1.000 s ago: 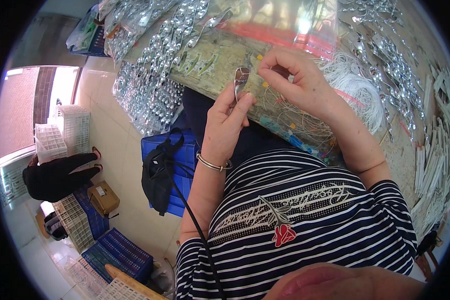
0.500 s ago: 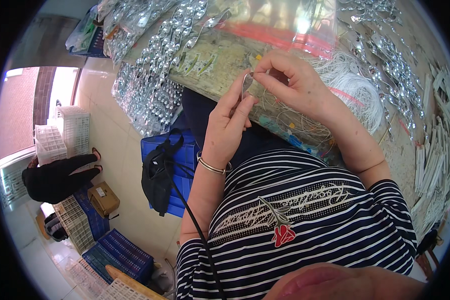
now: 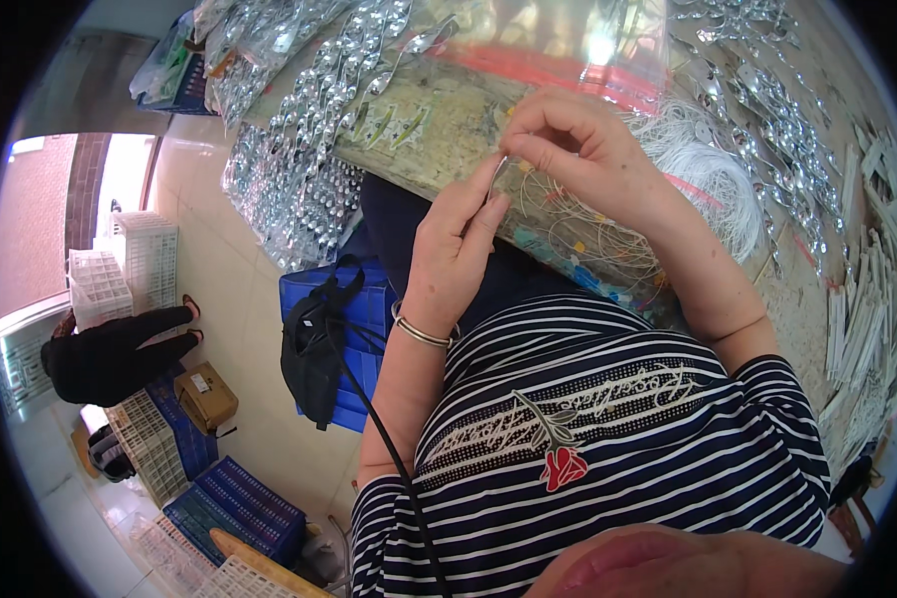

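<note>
My left hand is closed, pinching a small shiny metal piece upright between thumb and index finger. At the top end of that piece, my right hand has thumb and index finger pressed together; whatever lies in this pinch is too small to make out. Both hands are over the front edge of the worn table. Beside my right wrist lies a bundle of thin white string, with loose strands trailing under the hand. Left of my hands, twisted silver strips hang over the table edge.
A clear plastic bag with a red edge lies at the far side. More silver twisted pieces and white sticks are at the right. A black bag sits on a blue crate. A person in black bends near crates.
My right hand has shifted slightly up and left, its fingers staying at the piece's tip. The metal piece has turned edge-on in my left hand, whose fingers closed more.
</note>
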### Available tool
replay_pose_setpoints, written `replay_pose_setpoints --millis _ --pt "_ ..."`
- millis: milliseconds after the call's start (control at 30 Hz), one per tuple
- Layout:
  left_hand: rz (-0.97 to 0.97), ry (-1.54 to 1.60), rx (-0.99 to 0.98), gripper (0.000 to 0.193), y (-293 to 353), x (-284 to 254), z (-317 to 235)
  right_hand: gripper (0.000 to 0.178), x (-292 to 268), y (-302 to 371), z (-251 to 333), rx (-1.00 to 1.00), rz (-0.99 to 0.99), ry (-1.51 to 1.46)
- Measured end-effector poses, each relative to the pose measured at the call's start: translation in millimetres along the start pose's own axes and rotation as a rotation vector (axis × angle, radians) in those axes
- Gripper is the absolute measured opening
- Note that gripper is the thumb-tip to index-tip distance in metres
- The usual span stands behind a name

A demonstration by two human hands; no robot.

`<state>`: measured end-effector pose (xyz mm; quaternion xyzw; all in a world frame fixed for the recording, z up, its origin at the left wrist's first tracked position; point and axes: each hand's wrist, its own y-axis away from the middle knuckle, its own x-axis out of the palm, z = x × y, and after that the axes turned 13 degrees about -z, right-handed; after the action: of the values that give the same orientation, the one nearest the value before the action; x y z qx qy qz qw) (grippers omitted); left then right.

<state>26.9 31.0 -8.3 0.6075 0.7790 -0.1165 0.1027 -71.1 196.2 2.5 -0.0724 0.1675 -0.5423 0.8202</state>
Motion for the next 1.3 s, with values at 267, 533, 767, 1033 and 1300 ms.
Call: replay_pose_setpoints --millis 267,533,767,1033,1300 --pt "-0.005 -0.037 0.053 0.039 1 -4 2 0.007 -1 -1 10 0.089 0.068 0.015" --pt "-0.020 -0.095 0.126 0.034 0 -2 0 0.008 2 0 2 0.048 0.014 -0.044" --pt "-0.037 -0.123 0.125 0.030 0 -5 -1 0.007 6 3 12 -0.143 0.017 0.125" --pt "-0.030 -0.142 0.129 0.032 0 -4 -4 0.006 1 1 1 0.108 0.038 -0.072" --pt "0.103 -0.010 0.130 0.040 -1 -9 3 0.010 -3 -1 1 0.337 0.074 -0.158"
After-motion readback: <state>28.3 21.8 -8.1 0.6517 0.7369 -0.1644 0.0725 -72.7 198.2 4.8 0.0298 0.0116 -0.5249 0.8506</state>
